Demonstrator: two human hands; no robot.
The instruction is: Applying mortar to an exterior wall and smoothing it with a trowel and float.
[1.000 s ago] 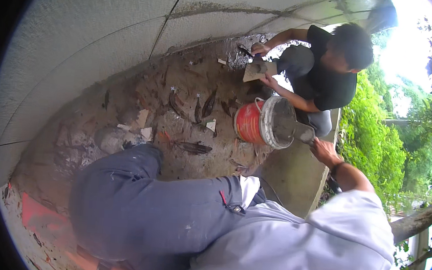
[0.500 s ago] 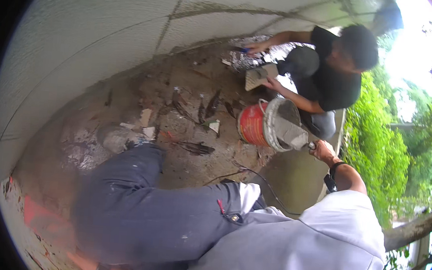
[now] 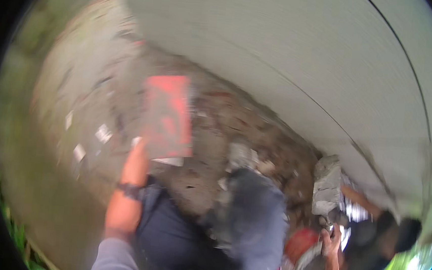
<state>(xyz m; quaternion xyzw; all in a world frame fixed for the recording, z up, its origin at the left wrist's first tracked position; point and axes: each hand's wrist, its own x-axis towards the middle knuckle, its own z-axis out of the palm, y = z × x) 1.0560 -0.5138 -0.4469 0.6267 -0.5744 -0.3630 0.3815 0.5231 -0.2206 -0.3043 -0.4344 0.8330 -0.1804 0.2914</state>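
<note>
My left hand (image 3: 140, 152) is closed on the near edge of a flat red mortar board (image 3: 169, 113), which is smeared with grey and blurred by motion. At the lower right, my right hand (image 3: 331, 241) is wrapped round the handle of a trowel (image 3: 330, 227). A thick load of grey mortar (image 3: 326, 187) lies on its blade, hiding most of it. Below and left of that hand stands the red bucket (image 3: 301, 245) with a grey-caked rim. The trowel is held above the bucket, apart from the board.
A pale wall (image 3: 264, 42) runs diagonally along the far side. White scraps (image 3: 103, 134) and debris lie on the brown ground (image 3: 212, 119). A co-worker in black (image 3: 378, 239) crouches at the right, close to the bucket. My bent knee (image 3: 258, 209) stands between my hands.
The view has swung left. The trowel has come up out of the bucket, loaded with mortar. My left hand and the red board, low at the edge before, now show in full.
</note>
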